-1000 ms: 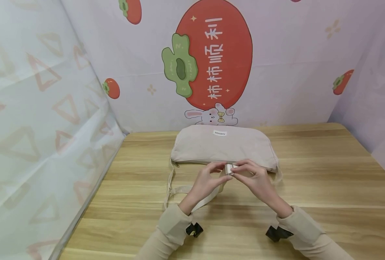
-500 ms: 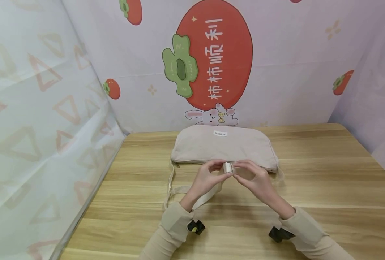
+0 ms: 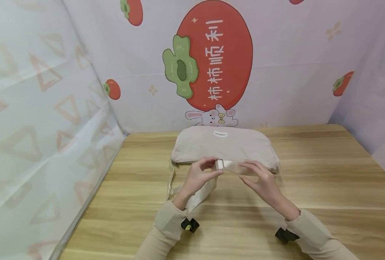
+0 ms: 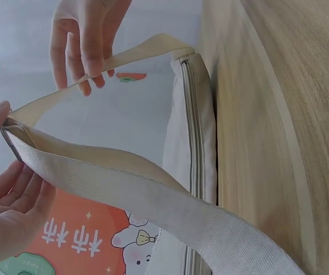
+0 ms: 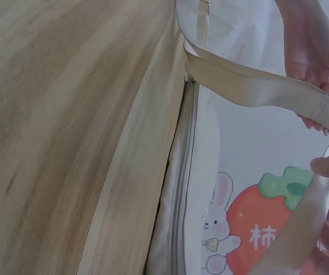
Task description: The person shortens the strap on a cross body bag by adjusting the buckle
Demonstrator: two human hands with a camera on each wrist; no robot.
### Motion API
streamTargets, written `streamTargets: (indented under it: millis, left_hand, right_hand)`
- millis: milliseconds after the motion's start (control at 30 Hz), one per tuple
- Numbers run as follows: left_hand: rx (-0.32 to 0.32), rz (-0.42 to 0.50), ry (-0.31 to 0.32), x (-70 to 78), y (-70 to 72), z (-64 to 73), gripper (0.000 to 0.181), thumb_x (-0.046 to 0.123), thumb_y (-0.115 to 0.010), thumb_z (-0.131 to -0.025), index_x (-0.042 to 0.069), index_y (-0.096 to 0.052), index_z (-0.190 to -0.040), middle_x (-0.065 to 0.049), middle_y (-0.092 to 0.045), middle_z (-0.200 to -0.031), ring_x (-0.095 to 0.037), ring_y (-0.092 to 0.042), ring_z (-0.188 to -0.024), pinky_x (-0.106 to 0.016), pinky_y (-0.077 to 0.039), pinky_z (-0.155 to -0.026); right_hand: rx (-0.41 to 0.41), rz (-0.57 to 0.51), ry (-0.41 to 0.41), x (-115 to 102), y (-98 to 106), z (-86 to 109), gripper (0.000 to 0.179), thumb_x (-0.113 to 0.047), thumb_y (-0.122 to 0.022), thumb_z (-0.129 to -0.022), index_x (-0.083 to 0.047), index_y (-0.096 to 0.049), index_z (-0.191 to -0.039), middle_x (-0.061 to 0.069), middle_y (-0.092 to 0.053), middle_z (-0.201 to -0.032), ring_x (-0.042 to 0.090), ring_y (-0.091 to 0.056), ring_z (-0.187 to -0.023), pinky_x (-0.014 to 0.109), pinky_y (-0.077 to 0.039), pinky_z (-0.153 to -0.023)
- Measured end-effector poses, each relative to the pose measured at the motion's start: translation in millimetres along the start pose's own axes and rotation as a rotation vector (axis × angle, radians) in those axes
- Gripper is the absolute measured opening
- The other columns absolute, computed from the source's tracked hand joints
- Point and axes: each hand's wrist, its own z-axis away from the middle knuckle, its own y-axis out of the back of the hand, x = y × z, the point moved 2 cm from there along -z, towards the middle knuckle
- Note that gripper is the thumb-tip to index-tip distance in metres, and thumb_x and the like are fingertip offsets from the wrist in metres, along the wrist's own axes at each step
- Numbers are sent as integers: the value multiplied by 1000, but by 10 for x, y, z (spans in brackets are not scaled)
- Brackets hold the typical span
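Observation:
A pale canvas bag lies on the table, its zipper facing the person. My left hand pinches a metal strap buckle between thumb and fingers, raised in front of the bag. From the buckle a stretch of cream webbing strap runs right to my right hand, which holds it lightly between thumb and fingertips. In the left wrist view the strap doubles into a loop at the buckle. The right thumb lies on the strap in the right wrist view.
The wooden table extends to both sides of the bag. Behind it hangs a printed cloth backdrop, and another patterned cloth borders the left edge. A strap end trails from the bag's left corner.
Both hands were together at the buckle. My left hand has shifted left with the buckle, my right hand slightly right, and a stretch of strap now shows between them.

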Motion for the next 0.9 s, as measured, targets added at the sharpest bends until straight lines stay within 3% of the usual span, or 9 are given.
streamTargets:
  millis: [167, 367, 433, 700, 900]
  left_hand:
    - [-6, 12, 20, 13, 51, -8, 37, -2, -66, -75, -11, -55, -109, -24, -58, -103, -33, -54, -95, -40, -43, -88]
    - [-10, 33, 18, 5, 61, -26, 38, -4, -65, -75, -12, -53, -110, -26, -56, -105, -36, -54, -95, -41, -43, -88]
    - [-14, 35, 18, 2, 66, -29, 38, -5, -65, -76, -12, -53, -111, -26, -56, -106, -36, -54, -96, -41, -42, -88]
    - [-36, 44, 52, -21, 82, -56, 38, -7, -64, -76, -11, -53, -112, -26, -57, -105, -33, -55, -96, -40, -42, -89]
    - [-19, 78, 12, -59, 76, -77, 39, -7, -64, -75, -13, -53, -112, -26, -58, -104, -24, -58, -91, -40, -45, -85]
  right_hand:
    - [-15, 36, 1, 40, -14, -17, 40, 8, -71, -63, 1, -61, -101, 12, -56, -93, 23, -53, -84, 9, -37, -81]
    - [-20, 60, 3, 63, -31, -16, 29, -1, -66, -70, 1, -62, -100, 13, -58, -95, 26, -53, -88, 11, -36, -84]
    - [-19, 36, 5, 73, -34, -5, 28, 1, -66, -71, 1, -64, -99, 14, -58, -96, 26, -54, -88, 9, -36, -85]
    - [-26, -122, 2, 76, -4, -14, 45, 19, -70, -58, 0, -67, -98, 18, -59, -98, 21, -57, -87, 7, -41, -78]
    - [-38, -188, -38, 76, 19, -21, 38, 19, -68, -61, 1, -68, -95, 17, -60, -98, 16, -57, -91, 10, -43, -77]
